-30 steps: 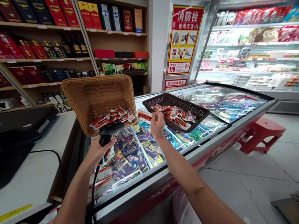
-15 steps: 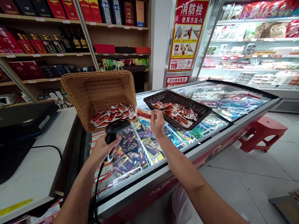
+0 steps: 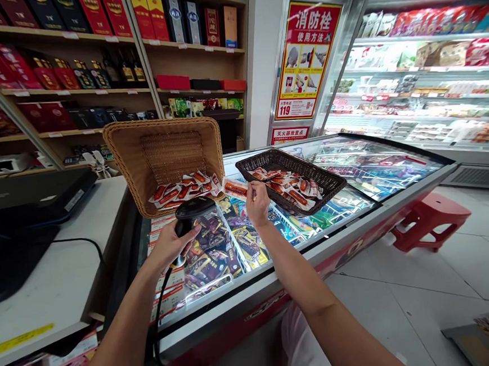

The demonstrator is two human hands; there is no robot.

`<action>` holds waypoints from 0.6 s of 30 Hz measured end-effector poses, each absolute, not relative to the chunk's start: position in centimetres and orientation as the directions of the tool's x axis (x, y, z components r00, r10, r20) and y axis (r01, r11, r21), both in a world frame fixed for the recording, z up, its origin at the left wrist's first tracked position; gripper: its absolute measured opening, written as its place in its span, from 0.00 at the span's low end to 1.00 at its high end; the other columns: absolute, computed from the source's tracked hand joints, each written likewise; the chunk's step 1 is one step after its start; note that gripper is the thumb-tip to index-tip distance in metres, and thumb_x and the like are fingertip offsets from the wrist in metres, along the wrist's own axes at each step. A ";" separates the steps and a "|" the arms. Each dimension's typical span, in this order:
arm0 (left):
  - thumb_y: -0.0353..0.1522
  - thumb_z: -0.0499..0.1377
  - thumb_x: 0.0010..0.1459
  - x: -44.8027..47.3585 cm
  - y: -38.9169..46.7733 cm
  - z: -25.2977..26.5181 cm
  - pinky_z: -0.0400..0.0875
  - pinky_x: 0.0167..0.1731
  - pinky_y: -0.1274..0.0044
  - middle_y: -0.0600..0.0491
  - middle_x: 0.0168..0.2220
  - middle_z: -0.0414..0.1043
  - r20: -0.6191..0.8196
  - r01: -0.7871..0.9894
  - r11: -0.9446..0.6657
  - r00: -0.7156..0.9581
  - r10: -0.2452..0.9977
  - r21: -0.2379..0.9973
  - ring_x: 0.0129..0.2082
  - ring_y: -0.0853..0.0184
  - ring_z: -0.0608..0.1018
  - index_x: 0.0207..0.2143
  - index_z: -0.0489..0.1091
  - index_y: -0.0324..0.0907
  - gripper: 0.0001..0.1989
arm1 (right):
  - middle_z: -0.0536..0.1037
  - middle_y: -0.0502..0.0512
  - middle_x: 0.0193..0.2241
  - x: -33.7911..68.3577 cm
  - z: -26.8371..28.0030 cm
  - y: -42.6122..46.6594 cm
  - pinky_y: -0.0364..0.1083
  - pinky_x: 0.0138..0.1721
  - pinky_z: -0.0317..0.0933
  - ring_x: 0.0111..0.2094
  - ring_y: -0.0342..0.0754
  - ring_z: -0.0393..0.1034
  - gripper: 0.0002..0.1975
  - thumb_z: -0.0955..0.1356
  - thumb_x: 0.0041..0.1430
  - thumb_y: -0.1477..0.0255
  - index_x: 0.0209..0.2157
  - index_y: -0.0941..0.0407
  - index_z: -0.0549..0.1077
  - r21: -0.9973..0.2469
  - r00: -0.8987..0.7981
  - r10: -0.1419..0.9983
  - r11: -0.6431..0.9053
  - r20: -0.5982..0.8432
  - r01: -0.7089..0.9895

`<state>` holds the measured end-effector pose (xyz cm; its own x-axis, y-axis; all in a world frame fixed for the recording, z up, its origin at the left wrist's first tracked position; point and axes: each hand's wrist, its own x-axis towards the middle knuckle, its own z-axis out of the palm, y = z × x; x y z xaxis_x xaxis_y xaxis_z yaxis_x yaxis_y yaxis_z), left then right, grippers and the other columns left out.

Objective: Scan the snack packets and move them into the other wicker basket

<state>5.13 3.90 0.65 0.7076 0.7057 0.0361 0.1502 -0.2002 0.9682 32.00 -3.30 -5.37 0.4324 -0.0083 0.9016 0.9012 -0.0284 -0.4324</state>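
Two hands work above the glass-topped freezer (image 3: pixel 221 311) in the middle of the frame, a strip of glass showing between them. The left hand (image 3: pixel 171 245), left of centre, is wrapped around the grip of a black scanner (image 3: pixel 194 208), whose head points right and overlaps, in this view, the lower edge of the tan wicker basket (image 3: pixel 169 149). The right hand (image 3: pixel 257 201), at centre, pinches one end of a wrapped sausage (image 3: pixel 234 188) between thumb and fingertips; the packet's far end reaches the tan basket's right rim, though whether they touch cannot be told. That basket stands tilted, its opening toward the viewer, with more packets along its lower side. Just right of the hand lies the dark woven basket (image 3: pixel 333 186), also holding packets, its near edge set back from the freezer's front edge. Glass runs on toward the right beyond it. The scanner's cable (image 3: pixel 157 319) hangs over the freezer's near left corner, beside the white counter (image 3: pixel 58 288) at left. A red stool (image 3: pixel 435 213) stands close to the freezer's side at right, on floor tiles (image 3: pixel 384 290) spreading through the lower right.
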 end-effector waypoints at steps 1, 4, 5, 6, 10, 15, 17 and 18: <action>0.47 0.76 0.44 5.2 3.8 0.7 0.56 0.15 0.79 0.61 0.14 0.63 0.030 0.154 -0.197 0.710 0.704 0.968 0.12 0.72 0.63 0.30 0.67 0.45 0.24 | 0.76 0.61 0.36 32.0 -5.4 -3.3 0.51 0.45 0.74 0.40 0.51 0.77 0.22 0.56 0.80 0.57 0.36 0.53 0.70 -0.437 0.437 -0.001 -0.033 0.899 0.899; 0.47 0.76 0.42 5.2 3.4 1.1 0.56 0.16 0.79 0.61 0.15 0.64 0.021 0.162 -0.191 0.707 0.707 0.968 0.13 0.71 0.63 0.29 0.66 0.45 0.25 | 0.76 0.62 0.37 31.9 -5.5 -3.4 0.51 0.46 0.75 0.41 0.51 0.77 0.23 0.55 0.80 0.57 0.37 0.53 0.71 -0.443 0.444 0.025 -0.040 0.896 0.896; 0.47 0.77 0.41 5.3 3.2 1.2 0.56 0.16 0.79 0.61 0.15 0.64 0.017 0.166 -0.189 0.705 0.709 0.968 0.13 0.71 0.63 0.28 0.66 0.45 0.26 | 0.76 0.63 0.37 31.9 -5.5 -3.4 0.51 0.45 0.75 0.42 0.52 0.77 0.23 0.55 0.80 0.57 0.38 0.53 0.71 -0.440 0.441 0.033 -0.041 0.897 0.897; 0.47 0.77 0.41 5.3 3.1 1.3 0.56 0.16 0.79 0.61 0.15 0.64 0.014 0.170 -0.187 0.702 0.712 0.968 0.13 0.71 0.63 0.28 0.65 0.46 0.26 | 0.77 0.63 0.37 31.8 -5.6 -3.4 0.51 0.45 0.75 0.42 0.52 0.77 0.23 0.55 0.80 0.57 0.38 0.53 0.71 -0.434 0.436 0.038 -0.044 0.899 0.900; 0.48 0.76 0.40 5.3 3.0 1.4 0.56 0.16 0.78 0.61 0.14 0.63 0.007 0.162 -0.169 0.700 0.714 0.972 0.13 0.72 0.63 0.28 0.63 0.46 0.27 | 0.77 0.62 0.36 31.7 -5.5 -3.5 0.50 0.44 0.75 0.41 0.51 0.78 0.23 0.55 0.80 0.57 0.37 0.53 0.71 -0.413 0.416 0.020 -0.076 0.909 0.908; 0.47 0.76 0.41 5.3 3.0 1.4 0.56 0.16 0.79 0.61 0.15 0.63 0.022 0.166 -0.196 0.706 0.708 0.966 0.13 0.72 0.63 0.28 0.64 0.46 0.26 | 0.78 0.63 0.36 31.6 -5.4 -3.4 0.50 0.45 0.75 0.40 0.50 0.78 0.23 0.56 0.80 0.57 0.35 0.53 0.70 -0.424 0.425 0.005 -0.049 0.905 0.904; 0.47 0.76 0.42 5.4 2.8 1.4 0.54 0.16 0.79 0.61 0.14 0.62 0.020 0.178 -0.206 0.709 0.705 0.962 0.12 0.72 0.62 0.28 0.65 0.46 0.25 | 0.78 0.63 0.36 31.6 -5.4 -3.4 0.50 0.45 0.75 0.40 0.50 0.78 0.22 0.56 0.80 0.57 0.35 0.53 0.70 -0.417 0.417 -0.013 -0.047 0.909 0.908; 0.47 0.76 0.42 5.5 2.7 1.5 0.54 0.16 0.79 0.62 0.14 0.62 0.018 0.183 -0.208 0.707 0.707 0.961 0.12 0.72 0.62 0.29 0.65 0.46 0.25 | 0.78 0.62 0.36 31.6 -5.4 -3.4 0.50 0.45 0.75 0.40 0.50 0.78 0.22 0.57 0.80 0.57 0.35 0.53 0.70 -0.412 0.412 -0.019 -0.052 0.911 0.910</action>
